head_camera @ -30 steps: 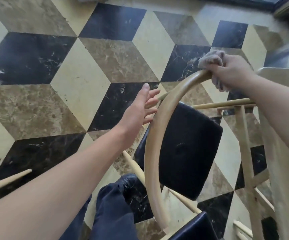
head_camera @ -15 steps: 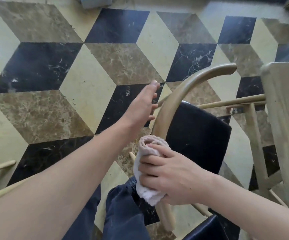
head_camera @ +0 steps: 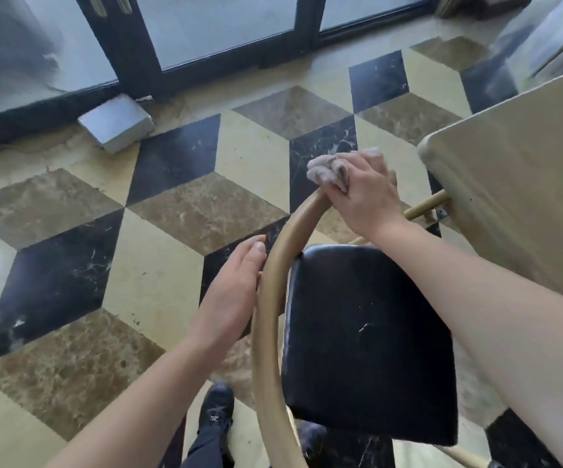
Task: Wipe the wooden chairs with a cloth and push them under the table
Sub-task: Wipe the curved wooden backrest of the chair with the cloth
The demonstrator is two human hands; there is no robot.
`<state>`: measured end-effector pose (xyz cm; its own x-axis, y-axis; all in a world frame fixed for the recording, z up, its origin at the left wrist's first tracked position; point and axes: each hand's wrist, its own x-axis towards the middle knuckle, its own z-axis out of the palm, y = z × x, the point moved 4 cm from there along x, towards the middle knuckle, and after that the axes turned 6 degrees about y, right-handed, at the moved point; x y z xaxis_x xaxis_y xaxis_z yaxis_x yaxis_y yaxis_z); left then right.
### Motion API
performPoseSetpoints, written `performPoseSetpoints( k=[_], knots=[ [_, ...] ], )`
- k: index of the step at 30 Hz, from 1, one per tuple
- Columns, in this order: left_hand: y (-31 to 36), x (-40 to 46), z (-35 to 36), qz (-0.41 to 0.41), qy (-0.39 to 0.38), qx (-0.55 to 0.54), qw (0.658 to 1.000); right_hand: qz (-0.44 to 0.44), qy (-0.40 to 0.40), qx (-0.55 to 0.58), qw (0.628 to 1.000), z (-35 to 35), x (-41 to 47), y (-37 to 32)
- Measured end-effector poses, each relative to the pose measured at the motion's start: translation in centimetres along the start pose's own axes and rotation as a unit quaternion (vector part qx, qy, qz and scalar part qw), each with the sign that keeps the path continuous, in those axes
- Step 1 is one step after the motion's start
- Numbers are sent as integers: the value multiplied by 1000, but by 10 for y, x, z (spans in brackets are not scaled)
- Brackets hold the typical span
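Right hand (head_camera: 366, 194) grips the cloth (head_camera: 327, 170) on the far end of the rail (head_camera: 270, 298); left hand (head_camera: 236, 285) rests flat beside it. The cloth could slip off near the counter (head_camera: 516, 184).

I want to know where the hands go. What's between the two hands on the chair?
Only bare curved rail, seen from the head view, from left hand up to right hand gripping the cloth.

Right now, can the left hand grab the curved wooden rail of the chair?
Probably yes. The left hand already lies open against the curved wooden rail, with nothing between them; the right hand and cloth are farther up.
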<state>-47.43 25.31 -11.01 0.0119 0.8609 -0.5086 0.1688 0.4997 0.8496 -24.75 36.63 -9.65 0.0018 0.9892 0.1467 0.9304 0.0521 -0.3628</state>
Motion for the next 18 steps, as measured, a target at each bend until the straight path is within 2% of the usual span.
performPoseSetpoints(
  k=[3,4,5,7,9,10,13,15,16,18],
  knots=[
    [19,16,14,34,-21,47,998,94,51,60,992,2,11,22],
    [23,23,22,43,-29,61,997,161,76,130,975,2,12,26],
    [25,29,28,55,-35,79,995,234,91,221,943,4,12,28],
    [30,43,46,84,-44,144,985,366,97,418,826,12,11,35],
    [37,54,57,101,-39,180,978,444,96,563,691,23,6,35],
    [41,59,61,106,-37,193,975,460,107,591,654,26,2,34],
    [52,74,70,105,-45,246,962,487,155,602,614,38,-19,28],
    [59,88,77,107,-63,288,950,486,138,648,570,51,-39,19],
    [64,95,83,109,-76,303,944,486,129,657,562,55,-47,17],
    [78,106,94,119,-92,319,936,477,128,643,586,58,-55,20]
  ],
)
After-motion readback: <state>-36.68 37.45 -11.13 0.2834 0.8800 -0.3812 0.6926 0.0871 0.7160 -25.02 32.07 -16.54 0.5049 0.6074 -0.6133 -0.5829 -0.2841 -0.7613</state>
